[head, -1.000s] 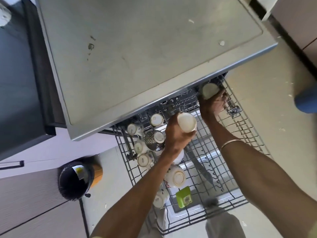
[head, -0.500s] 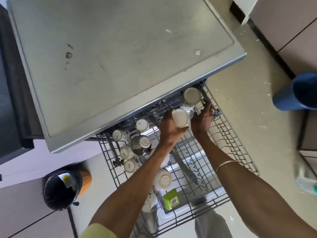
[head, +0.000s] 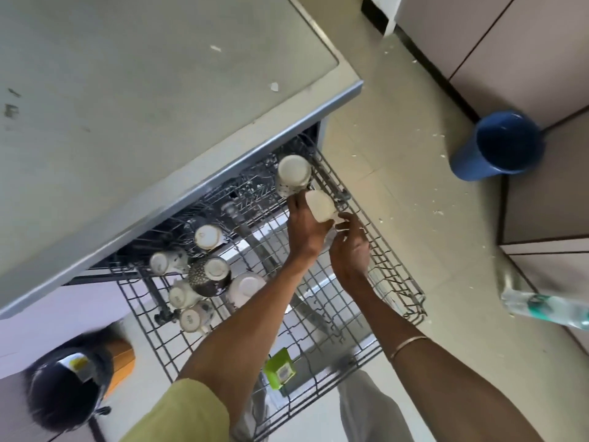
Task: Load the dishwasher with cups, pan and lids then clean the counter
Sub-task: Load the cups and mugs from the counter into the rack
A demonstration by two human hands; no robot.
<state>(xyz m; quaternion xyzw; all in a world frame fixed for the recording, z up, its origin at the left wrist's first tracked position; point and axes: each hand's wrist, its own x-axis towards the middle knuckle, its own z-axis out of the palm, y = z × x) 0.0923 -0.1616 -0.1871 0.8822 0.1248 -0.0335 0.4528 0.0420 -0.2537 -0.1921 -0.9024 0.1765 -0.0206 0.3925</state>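
The dishwasher's upper wire rack is pulled out below the grey counter top. My left hand grips a white cup, bottom up and tilted, over the rack's far right corner. My right hand reaches in beside it and pinches the cup's handle at its lower edge. Just behind, a speckled white cup stands upside down in the corner. Several upturned cups and a dark patterned bowl fill the rack's left side.
A green carton lies below the rack's near edge. A blue bucket stands on the crumb-strewn floor at the right, with a plastic bottle below it. A black bin sits at the lower left. Cabinet doors line the right.
My left hand carried the white cup to the right, next to the speckled cup. My right hand let go of the speckled cup, left in the far corner, and came to the white cup's handle.
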